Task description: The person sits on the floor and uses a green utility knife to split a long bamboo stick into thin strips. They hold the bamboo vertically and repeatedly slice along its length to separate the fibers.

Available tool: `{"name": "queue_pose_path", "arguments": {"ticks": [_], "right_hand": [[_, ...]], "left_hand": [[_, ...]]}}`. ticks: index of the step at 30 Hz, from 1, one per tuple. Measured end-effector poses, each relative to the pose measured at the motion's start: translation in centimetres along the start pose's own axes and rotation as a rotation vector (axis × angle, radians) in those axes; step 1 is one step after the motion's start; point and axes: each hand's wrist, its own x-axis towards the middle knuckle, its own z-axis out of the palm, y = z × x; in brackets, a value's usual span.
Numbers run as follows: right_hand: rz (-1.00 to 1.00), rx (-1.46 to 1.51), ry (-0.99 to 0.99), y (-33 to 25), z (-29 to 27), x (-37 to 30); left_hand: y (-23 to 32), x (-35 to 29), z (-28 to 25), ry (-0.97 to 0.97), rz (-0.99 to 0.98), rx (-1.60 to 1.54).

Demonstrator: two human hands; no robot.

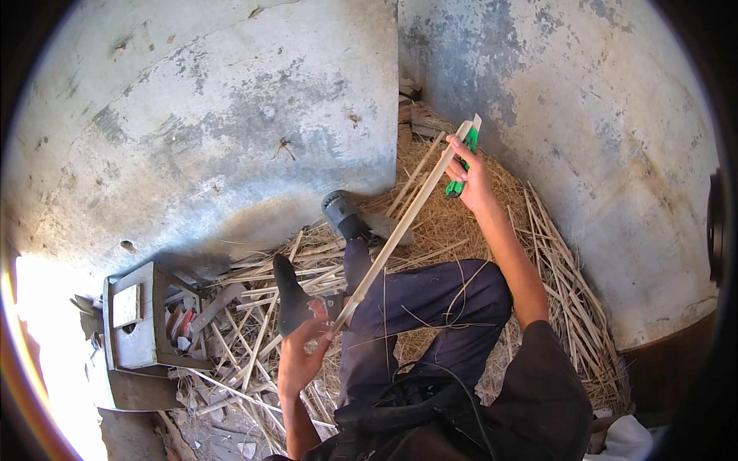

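A long, pale bamboo strip (407,219) slants across the space in front of me, from lower left up to far right. My left hand (301,357) is at its lower end, thumb and fingers closed round it. Up at the far end, my right hand (473,175) grips a green utility knife (455,188) with its blade (477,123) out past the fingers. The strip's upper end lies against the knife, pinched by the same hand. Thin shavings (461,296) rest on my dark trousers.
Straw-like shavings (438,184) and many cut sticks (565,269) cover the floor around my legs. A wooden box-like stand (157,315) with odds and ends inside is at left. Worn walls (269,100) rise in front and at right. A grey slipper (338,209) is on one foot.
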Motion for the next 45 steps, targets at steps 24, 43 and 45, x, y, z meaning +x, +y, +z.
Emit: {"name": "queue_pose_path", "arguments": {"ticks": [24, 43, 45], "right_hand": [[-0.104, 0.109, 0.395, -0.7, -4.1, 1.0], [-0.113, 0.324, 0.115, -3.2, -4.2, 0.5], [-0.12, 0.3, 0.111, -3.1, -4.3, 0.4]], "left_hand": [[-9.7, -2.5, -2.0, -0.093, -0.218, 0.219], [-8.8, -1.3, -4.1, -0.158, -0.252, -0.143], [-8.5, -1.2, -4.0, -0.173, -0.286, -0.153]]}}
